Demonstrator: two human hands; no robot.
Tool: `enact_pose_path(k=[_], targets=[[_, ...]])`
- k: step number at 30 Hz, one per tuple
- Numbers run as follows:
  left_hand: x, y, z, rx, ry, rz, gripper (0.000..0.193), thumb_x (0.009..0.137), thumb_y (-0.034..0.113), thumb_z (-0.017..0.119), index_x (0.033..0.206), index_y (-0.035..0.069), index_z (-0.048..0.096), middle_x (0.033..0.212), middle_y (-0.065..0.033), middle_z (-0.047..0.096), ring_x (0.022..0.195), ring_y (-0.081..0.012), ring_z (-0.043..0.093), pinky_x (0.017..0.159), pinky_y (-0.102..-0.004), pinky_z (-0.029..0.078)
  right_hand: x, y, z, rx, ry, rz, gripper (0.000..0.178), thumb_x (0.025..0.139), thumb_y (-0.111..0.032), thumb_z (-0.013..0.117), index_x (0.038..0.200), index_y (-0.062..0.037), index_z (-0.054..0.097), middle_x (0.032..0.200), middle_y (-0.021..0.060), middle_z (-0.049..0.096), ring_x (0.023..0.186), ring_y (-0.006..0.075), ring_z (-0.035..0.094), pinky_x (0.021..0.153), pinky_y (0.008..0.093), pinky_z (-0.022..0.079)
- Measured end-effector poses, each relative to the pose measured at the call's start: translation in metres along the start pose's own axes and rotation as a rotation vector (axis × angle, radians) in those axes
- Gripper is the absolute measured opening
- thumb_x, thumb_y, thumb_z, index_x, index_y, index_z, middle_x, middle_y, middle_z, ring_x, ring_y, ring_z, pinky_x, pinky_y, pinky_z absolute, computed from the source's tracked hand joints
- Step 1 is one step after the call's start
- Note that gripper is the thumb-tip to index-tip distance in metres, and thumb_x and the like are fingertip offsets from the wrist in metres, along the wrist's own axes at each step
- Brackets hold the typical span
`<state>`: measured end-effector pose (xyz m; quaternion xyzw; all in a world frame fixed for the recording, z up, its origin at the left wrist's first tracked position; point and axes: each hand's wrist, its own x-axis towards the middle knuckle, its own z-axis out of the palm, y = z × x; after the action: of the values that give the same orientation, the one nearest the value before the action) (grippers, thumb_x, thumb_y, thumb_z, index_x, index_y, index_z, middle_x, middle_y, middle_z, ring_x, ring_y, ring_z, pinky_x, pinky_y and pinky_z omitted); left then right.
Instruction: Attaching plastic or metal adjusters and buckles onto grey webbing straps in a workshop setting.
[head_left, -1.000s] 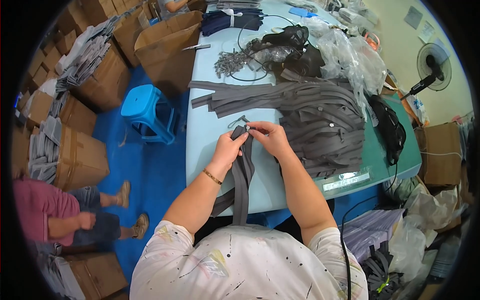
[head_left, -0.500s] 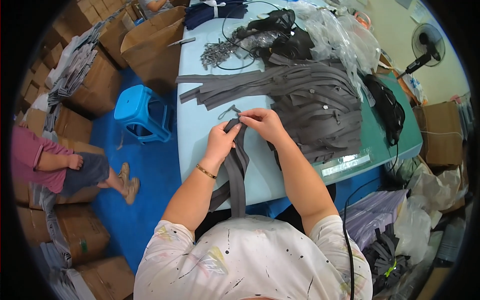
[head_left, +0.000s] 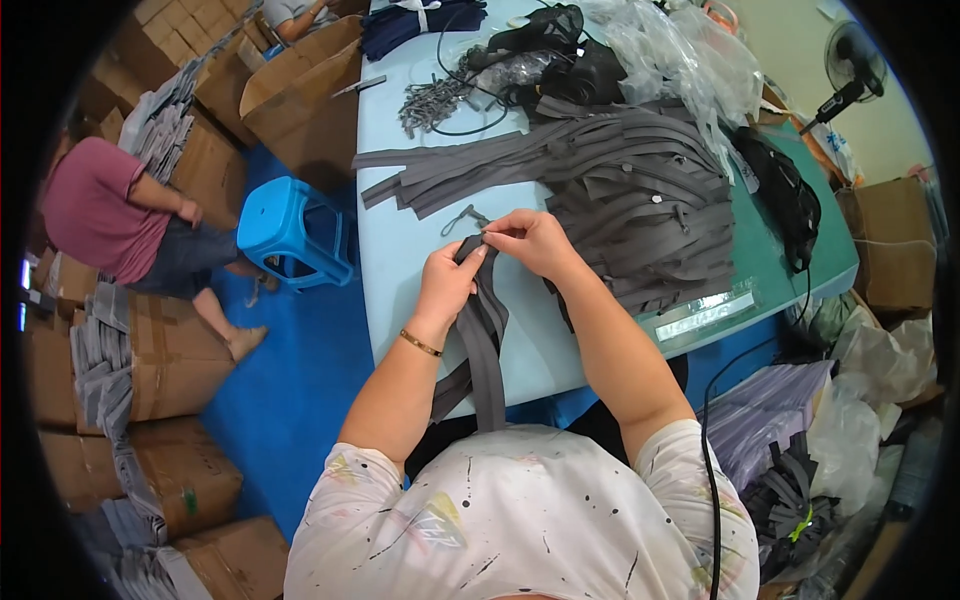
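My left hand (head_left: pixel 447 285) is closed on the upper end of a dark grey zipper strip (head_left: pixel 486 375), which hangs in folds over the table edge toward my lap. Meeting it at that end, my right hand (head_left: pixel 532 242) pinches with thumb and forefinger; what lies between those fingertips is too small to make out. Just beyond them a small grey cord loop (head_left: pixel 462 216) rests on the light blue tabletop. A thick pile of similar grey zipper strips (head_left: pixel 650 215) lies to the right, small pulls showing on some.
Metal-grey small parts (head_left: pixel 430 105) are heaped at the back beside black mesh bags (head_left: pixel 590 75) and clear plastic (head_left: pixel 690 50). A blue stool (head_left: pixel 290 225) stands left of the table. A person in a pink top (head_left: pixel 105 205) is near cardboard boxes (head_left: pixel 180 360).
Both my hands stay at the strip's end with hardly any shift. The person in pink at the left has moved farther up the aisle, closer to the stool. The view has shifted slightly.
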<state>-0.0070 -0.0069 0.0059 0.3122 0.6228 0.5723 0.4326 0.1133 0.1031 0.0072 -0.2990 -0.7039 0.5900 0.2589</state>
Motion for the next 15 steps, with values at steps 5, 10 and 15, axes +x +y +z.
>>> enact_pose_path(k=[5, 10, 15], targets=[[0.0037, -0.0041, -0.0034, -0.006, 0.022, 0.050, 0.014, 0.085, 0.014, 0.060, 0.086, -0.001, 0.062, 0.062, 0.0021, 0.051, 0.045, -0.0048, 0.043, 0.042, -0.0198, 0.035, -0.0023, -0.0051, 0.0041, -0.008, -0.034, -0.056, 0.016, 0.074, -0.011, 0.070, 0.087, -0.0022, 0.068, 0.076, 0.0013, 0.063, 0.069, 0.0073, 0.054, 0.064, 0.0229, 0.045], [0.0026, 0.0000, -0.0012, 0.002, 0.018, 0.040, 0.015, 0.085, 0.014, 0.060, 0.084, -0.001, 0.061, 0.062, 0.0019, 0.052, 0.045, -0.0051, 0.043, 0.042, -0.0199, 0.035, 0.0005, 0.0009, 0.0025, -0.157, 0.060, -0.067, 0.019, 0.074, -0.017, 0.070, 0.088, -0.0036, 0.068, 0.077, 0.0058, 0.066, 0.069, 0.0132, 0.061, 0.065, 0.0253, 0.047], [0.0023, 0.0019, 0.0005, 0.035, 0.041, 0.056, 0.016, 0.085, 0.015, 0.061, 0.083, -0.001, 0.061, 0.063, 0.0017, 0.052, 0.045, -0.0056, 0.044, 0.042, -0.0201, 0.036, 0.0004, -0.0003, 0.0020, -0.195, 0.019, -0.071, 0.018, 0.074, -0.019, 0.069, 0.086, -0.0056, 0.068, 0.079, 0.0048, 0.067, 0.071, 0.0139, 0.062, 0.066, 0.0256, 0.047]])
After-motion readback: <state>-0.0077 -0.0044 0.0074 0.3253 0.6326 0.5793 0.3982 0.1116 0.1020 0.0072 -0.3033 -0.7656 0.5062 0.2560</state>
